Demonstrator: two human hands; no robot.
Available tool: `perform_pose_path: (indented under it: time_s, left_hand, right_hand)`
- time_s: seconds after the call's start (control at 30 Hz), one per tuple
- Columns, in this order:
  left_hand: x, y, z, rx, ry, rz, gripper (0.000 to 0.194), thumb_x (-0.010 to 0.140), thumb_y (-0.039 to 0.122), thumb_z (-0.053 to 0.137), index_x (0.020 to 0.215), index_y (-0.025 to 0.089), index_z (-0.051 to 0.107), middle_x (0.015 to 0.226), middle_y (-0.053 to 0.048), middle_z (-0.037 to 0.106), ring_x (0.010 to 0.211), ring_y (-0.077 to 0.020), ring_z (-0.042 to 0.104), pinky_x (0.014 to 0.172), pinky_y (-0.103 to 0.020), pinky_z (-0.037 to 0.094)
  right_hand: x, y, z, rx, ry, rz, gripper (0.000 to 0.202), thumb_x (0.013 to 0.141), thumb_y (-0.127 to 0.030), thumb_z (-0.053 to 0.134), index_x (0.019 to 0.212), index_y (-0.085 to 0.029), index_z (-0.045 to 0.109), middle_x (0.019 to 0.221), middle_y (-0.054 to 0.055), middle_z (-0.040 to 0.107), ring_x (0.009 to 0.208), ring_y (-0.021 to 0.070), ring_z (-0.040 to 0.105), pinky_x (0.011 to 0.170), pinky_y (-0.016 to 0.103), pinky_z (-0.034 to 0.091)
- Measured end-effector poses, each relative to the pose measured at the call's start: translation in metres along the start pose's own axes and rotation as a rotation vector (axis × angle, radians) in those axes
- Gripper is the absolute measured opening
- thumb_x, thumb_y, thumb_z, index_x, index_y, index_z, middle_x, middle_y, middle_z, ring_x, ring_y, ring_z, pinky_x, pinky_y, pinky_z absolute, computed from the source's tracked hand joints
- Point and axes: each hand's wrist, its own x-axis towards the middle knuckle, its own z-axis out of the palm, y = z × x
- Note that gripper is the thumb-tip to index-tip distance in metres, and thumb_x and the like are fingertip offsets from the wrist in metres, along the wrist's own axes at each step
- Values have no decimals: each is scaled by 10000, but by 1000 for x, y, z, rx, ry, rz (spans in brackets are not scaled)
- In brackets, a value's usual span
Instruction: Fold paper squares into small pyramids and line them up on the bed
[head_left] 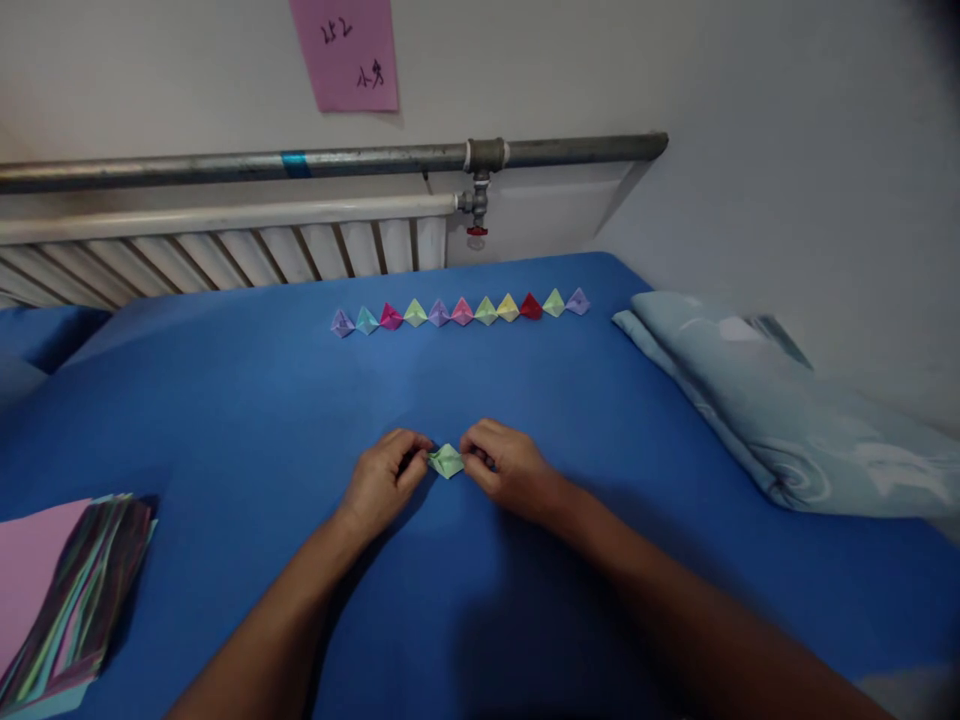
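Note:
A small light green folded paper piece (448, 461) is held just above or on the blue sheet (247, 430), in the middle of the view. My left hand (382, 480) pinches its left tip between thumb and fingers. At the right tip, my right hand (510, 468) pinches it the same way. Farther back, several folded paper pieces in purple, blue, pink, green, yellow and red form a row (463, 312), side by side with their tips close together or touching.
A thick stack of coloured paper (37, 570), pink on top, lies at the left edge. On the right is a folded pale blue-green cloth (750, 400). Behind the sheet are a white radiator (285, 255), a metal pipe (375, 160) and a pink note (349, 60) on the wall.

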Motion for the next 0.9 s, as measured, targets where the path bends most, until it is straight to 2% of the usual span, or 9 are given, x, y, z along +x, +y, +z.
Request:
perform_pose_path:
  time_s: [0.3, 0.47, 0.57, 0.67, 0.9]
  left_hand:
    - [-2, -6, -1, -10, -42, 132, 280, 840, 105, 395, 909, 215, 644, 937, -31, 640, 905, -145, 617, 823, -293, 493]
    - [-4, -2, -1, 47, -79, 177, 266, 859, 132, 387, 892, 204, 641, 964, -50, 641, 927, -160, 616, 844, -311, 493]
    - [-6, 2, 1, 84, -67, 158, 168, 869, 239, 472, 889, 195, 633, 973, -55, 641, 920, -182, 613, 846, -338, 494]
    - [-7, 4, 4, 121, -41, 114, 164, 858, 337, 542, 868, 195, 623, 961, -53, 640, 897, -191, 606, 820, -347, 495]
    - [-8, 5, 6, 163, -51, 76, 78, 842, 251, 540, 811, 196, 587, 920, -45, 624, 865, -185, 586, 787, -344, 488]
  right_hand:
    - [1, -1, -7, -42, -30, 28, 149, 731, -52, 506, 674, -190, 498, 677, -25, 499, 603, 101, 432, 599, 223, 347]
    - [0, -4, -7, -42, -47, -13, 136, 740, -63, 511, 690, -188, 490, 667, -28, 491, 604, 100, 431, 603, 221, 346]
    - [-1, -6, -7, -54, -51, -26, 117, 754, -84, 519, 705, -187, 492, 674, -25, 493, 615, 102, 435, 609, 223, 348]
    - [-2, -5, -6, -70, -65, -22, 106, 767, -102, 522, 712, -189, 495, 683, -21, 505, 625, 106, 435, 612, 225, 349]
    - [-3, -5, -5, -78, -81, -13, 124, 755, -92, 518, 693, -193, 483, 677, -23, 506, 619, 106, 440, 609, 225, 355]
